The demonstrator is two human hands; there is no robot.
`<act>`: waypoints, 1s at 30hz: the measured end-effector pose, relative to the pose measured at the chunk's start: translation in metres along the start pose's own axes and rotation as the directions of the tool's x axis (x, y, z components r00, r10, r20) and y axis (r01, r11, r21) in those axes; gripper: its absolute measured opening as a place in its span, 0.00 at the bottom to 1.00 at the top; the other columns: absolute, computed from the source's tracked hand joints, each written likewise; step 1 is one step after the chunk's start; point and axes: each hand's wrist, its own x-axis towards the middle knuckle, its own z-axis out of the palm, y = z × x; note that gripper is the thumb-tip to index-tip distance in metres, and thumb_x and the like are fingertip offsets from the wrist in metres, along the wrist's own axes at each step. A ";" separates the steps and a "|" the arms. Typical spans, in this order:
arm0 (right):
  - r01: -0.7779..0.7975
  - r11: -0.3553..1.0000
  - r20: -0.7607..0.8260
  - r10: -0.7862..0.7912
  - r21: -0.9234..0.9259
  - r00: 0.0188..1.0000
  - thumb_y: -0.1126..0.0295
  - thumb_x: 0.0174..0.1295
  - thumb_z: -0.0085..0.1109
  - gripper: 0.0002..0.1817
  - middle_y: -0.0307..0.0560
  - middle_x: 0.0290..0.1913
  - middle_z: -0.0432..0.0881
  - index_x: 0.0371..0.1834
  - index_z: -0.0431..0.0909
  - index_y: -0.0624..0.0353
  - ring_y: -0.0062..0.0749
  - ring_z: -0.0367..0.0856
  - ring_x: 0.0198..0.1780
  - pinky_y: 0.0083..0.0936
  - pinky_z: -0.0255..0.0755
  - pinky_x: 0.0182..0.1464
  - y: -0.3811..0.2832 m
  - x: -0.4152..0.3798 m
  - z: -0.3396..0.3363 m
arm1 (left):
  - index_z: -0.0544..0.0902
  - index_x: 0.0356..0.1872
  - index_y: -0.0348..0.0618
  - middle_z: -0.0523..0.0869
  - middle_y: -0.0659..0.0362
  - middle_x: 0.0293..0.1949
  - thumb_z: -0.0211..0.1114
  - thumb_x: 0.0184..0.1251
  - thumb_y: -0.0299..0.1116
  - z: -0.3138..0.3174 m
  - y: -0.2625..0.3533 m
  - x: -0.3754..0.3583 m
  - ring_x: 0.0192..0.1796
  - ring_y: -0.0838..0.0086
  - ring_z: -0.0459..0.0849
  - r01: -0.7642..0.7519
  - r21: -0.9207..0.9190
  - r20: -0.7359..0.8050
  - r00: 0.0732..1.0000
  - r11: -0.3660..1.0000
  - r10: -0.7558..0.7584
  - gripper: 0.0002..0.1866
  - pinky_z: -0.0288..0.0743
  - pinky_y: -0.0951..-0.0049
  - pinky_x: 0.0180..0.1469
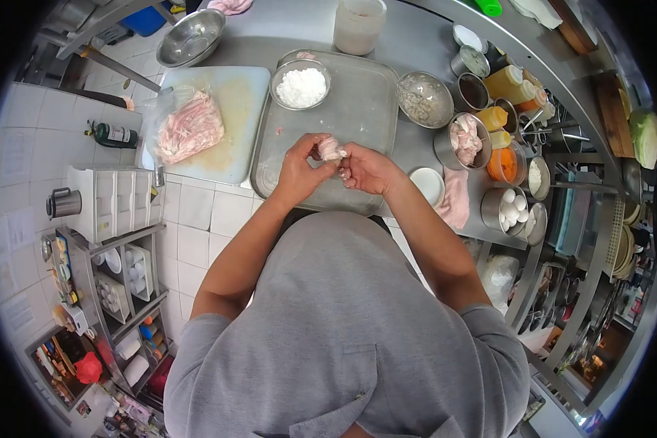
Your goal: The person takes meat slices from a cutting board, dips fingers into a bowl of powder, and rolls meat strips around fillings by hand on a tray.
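Over the metal tray point(358, 87), my left hand point(301, 171) grips a small, pale pink piece of raw meat point(330, 149) between thumb and fingers. My right hand point(371, 170) is closed at the other end of the same piece, its fingertips dusted or smeared with white. Just beyond my hands, a metal bowl point(277, 96) of white powder point(301, 86) rests on the tray. Farther right stand a metal bowl of greyish mixture point(425, 101) and a metal container of raw meat pieces point(469, 140).
On the left, a white cutting board point(237, 139) bears a clear bag of raw sliced meat point(191, 128). A metal bowl point(191, 38) and a cloudy plastic container point(359, 28) stand farther back. At right are a white dish point(426, 187), pink cloth point(455, 197), eggs point(513, 207) and sauce bottles point(505, 82).
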 end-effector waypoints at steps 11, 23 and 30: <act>-0.054 0.968 -0.143 0.020 -0.243 0.990 0.53 0.77 0.72 0.16 0.31 0.38 0.82 0.53 0.88 0.53 0.17 0.74 0.33 0.22 0.68 0.31 0.008 0.024 0.031 | 0.89 0.62 0.34 0.94 0.50 0.48 0.84 0.61 0.31 -0.015 -0.014 -0.009 0.45 0.63 0.91 -0.019 0.141 -0.131 0.991 0.990 0.038 0.28 0.87 0.63 0.52; -0.241 -0.104 0.052 -0.976 -0.965 0.213 0.51 0.76 0.73 0.21 0.51 0.40 0.94 0.53 0.92 0.61 0.37 0.90 0.40 0.40 0.83 0.47 -0.263 0.071 0.032 | 0.90 0.59 0.34 0.95 0.60 0.48 0.84 0.72 0.27 -0.063 -0.047 -0.042 0.47 0.78 0.92 0.352 -0.540 -0.169 0.844 0.765 -0.508 0.18 0.84 0.74 0.57; -0.528 -0.209 0.033 -0.946 -0.823 0.322 0.52 0.75 0.74 0.21 0.52 0.40 0.94 0.53 0.93 0.61 0.39 0.90 0.41 0.40 0.83 0.48 -0.389 0.127 0.000 | 0.90 0.60 0.35 0.95 0.60 0.51 0.83 0.71 0.24 -0.099 -0.028 -0.068 0.51 0.78 0.92 0.281 -0.672 -0.235 0.797 0.685 -0.557 0.19 0.84 0.73 0.60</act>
